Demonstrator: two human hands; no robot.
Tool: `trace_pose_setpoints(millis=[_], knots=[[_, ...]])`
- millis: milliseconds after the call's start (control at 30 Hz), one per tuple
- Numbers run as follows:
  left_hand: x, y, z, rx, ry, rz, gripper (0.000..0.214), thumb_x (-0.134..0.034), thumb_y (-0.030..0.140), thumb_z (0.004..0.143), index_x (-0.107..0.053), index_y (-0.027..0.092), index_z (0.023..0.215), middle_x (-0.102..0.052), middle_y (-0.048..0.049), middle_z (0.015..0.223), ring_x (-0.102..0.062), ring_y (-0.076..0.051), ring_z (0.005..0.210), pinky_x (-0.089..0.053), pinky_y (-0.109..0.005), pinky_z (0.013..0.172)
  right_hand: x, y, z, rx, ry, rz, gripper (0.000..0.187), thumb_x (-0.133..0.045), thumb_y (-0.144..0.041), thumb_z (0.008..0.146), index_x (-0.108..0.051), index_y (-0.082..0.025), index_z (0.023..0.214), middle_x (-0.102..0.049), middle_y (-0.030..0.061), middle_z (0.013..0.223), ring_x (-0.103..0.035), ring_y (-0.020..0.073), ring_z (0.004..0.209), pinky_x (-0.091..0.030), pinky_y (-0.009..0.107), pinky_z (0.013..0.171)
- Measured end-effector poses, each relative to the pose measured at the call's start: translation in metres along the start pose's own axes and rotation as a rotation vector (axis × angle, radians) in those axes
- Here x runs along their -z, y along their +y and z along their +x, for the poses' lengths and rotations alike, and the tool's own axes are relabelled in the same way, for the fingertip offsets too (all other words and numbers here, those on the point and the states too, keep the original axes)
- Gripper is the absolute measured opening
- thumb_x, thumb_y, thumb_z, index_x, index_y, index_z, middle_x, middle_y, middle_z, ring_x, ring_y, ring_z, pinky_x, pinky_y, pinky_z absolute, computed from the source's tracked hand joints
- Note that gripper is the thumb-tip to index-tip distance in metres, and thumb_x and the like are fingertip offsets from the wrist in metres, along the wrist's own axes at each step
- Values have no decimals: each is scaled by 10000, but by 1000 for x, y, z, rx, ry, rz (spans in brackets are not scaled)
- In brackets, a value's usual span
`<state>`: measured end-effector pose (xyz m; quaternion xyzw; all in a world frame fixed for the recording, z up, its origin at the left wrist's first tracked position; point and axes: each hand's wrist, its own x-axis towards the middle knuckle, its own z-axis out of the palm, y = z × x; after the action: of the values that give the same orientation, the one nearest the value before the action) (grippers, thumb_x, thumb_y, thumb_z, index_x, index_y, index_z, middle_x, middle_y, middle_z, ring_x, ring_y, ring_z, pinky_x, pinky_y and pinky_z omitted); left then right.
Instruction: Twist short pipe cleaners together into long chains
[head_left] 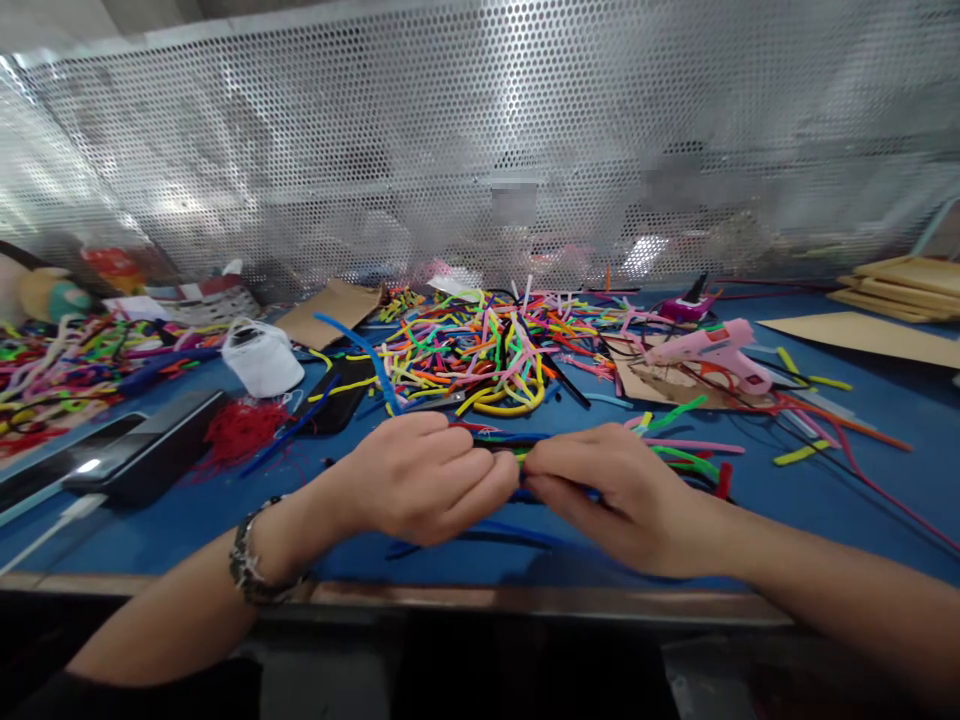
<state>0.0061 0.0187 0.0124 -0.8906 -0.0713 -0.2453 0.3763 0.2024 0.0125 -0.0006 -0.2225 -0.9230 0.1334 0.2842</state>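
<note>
My left hand [424, 475] and my right hand [615, 495] meet over the blue table top [862, 480], near its front edge. Both are closed in a pinch on a small bundle of pipe cleaners [517, 445], with blue, red and green strands showing between the fingertips. A bracelet [251, 560] sits on my left wrist. Behind the hands lies a large heap of mixed-colour pipe cleaners [487, 350]. Loose green and pink pieces [686, 455] lie just right of my right hand.
A pink glue gun [709, 350] rests on brown card at the right. A white bag [262, 360], red threads [240, 430], a dark phone [341, 395] and a black device [142, 455] sit left. Cardboard sheets [900, 285] lie far right. Perforated metal screen [480, 140] closes the back.
</note>
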Motion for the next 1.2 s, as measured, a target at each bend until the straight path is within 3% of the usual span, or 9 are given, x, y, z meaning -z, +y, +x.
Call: trace_pose_setpoints(millis=[133,200,267,433,533,667,867,1000,1200], knots=[[5,-1,1,-107,59,91,122,-464,130,803,-573,108,755,-508,59,468,-436,-53,389,-267,-220,383,1,1,3,-194,-210,574,288,-350,-288,868,-376,-161,610,-302,-59,545,-273,49,484,-250,167,438],[4,-1,2,-56,39,57,149,-441,129,812,-574,115,747,-499,57,463,-432,-59,397,-267,-223,393,2,5,6,-198,-234,657,287,-325,-300,877,-397,-159,638,-322,-57,552,-296,49,480,-270,165,435],[0,-2,2,73,-27,-63,224,-386,144,835,-563,135,698,-476,56,458,-405,-64,405,-261,-224,408,3,9,8,-142,-171,436,267,-323,-259,880,-428,-153,658,-374,-50,565,-338,51,496,-296,165,459],[0,-6,6,480,-218,-665,341,-363,187,834,-398,137,499,-289,69,456,-255,-38,416,-208,-174,394,5,5,7,291,177,-765,233,-328,-137,872,-555,-138,819,-545,-1,636,-447,96,580,-324,249,569],[11,-11,13,661,-309,-1016,315,-364,214,837,-365,143,530,-279,62,506,-260,-41,459,-230,-153,409,7,-4,7,404,309,-1154,210,-397,-128,848,-551,-117,990,-572,-1,675,-469,112,632,-343,285,629],[25,-16,21,754,-311,-1176,271,-360,208,824,-408,142,566,-339,51,530,-306,-50,494,-274,-145,440,13,-16,12,427,379,-1303,194,-457,-144,825,-579,-121,974,-567,-10,646,-465,98,611,-332,252,536],[32,-23,28,743,-272,-1071,269,-370,248,828,-494,134,619,-444,30,577,-397,-66,551,-338,-144,497,22,-23,20,477,456,-1275,136,-445,-165,830,-563,-156,896,-572,-36,589,-425,75,491,-273,237,438],[25,-24,26,743,-246,-976,253,-402,256,818,-534,123,647,-472,34,582,-416,-63,561,-336,-137,506,19,-19,19,418,401,-1309,101,-455,-171,818,-553,-151,837,-508,-39,522,-405,91,478,-239,247,433],[20,-22,21,744,-369,-1044,308,-359,277,817,-547,102,647,-440,34,558,-390,-66,529,-325,-150,484,17,-14,16,497,303,-1278,111,-457,-157,811,-565,-133,812,-508,-32,525,-406,96,482,-228,256,451]])
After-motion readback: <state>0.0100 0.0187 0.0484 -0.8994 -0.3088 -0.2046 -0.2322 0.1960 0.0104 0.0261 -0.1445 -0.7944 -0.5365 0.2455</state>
